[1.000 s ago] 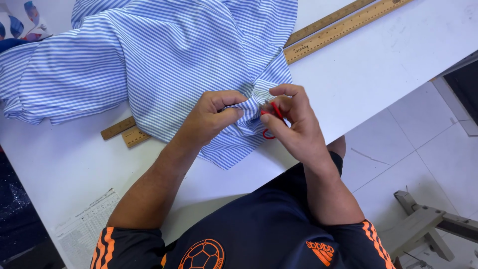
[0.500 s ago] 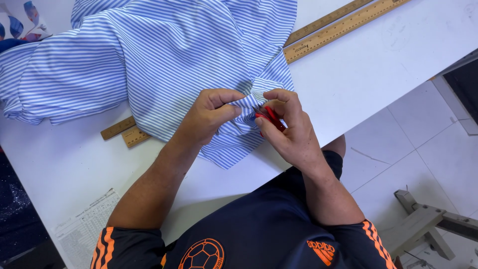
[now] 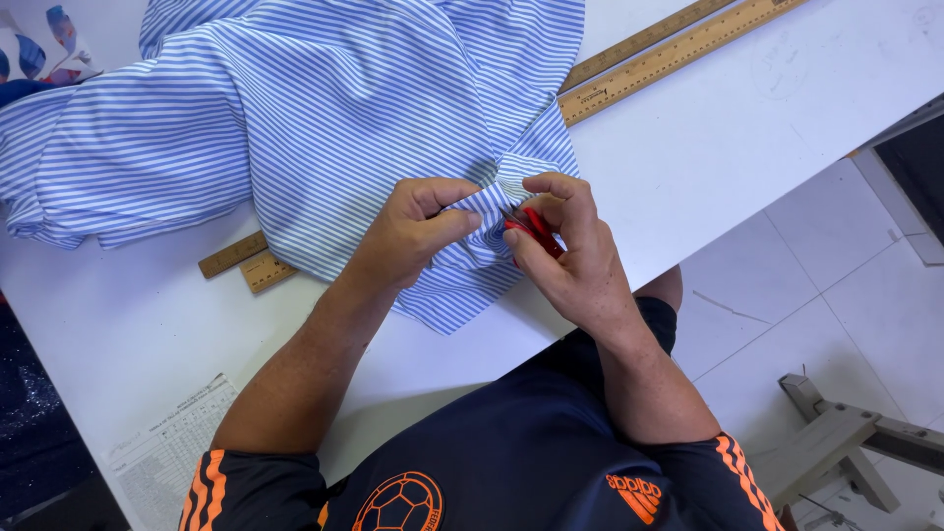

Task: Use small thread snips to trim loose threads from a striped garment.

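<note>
A blue and white striped shirt (image 3: 324,108) lies spread over a white table (image 3: 747,138). My left hand (image 3: 413,231) pinches a fold of the shirt near its lower edge. My right hand (image 3: 565,256) holds a small red cutting tool (image 3: 531,229) against the same fold, its tip touching the fabric between my two hands. The two hands almost touch each other.
Two long wooden rulers (image 3: 678,44) lie side by side under the shirt, running from the far right to the near left (image 3: 246,264). A printed paper sheet (image 3: 167,452) lies at the table's near left corner. A wooden stand (image 3: 855,442) sits on the tiled floor at right.
My right hand with the red tool has shifted slightly left and up along the fold. My left hand keeps its pinch on the fabric.
</note>
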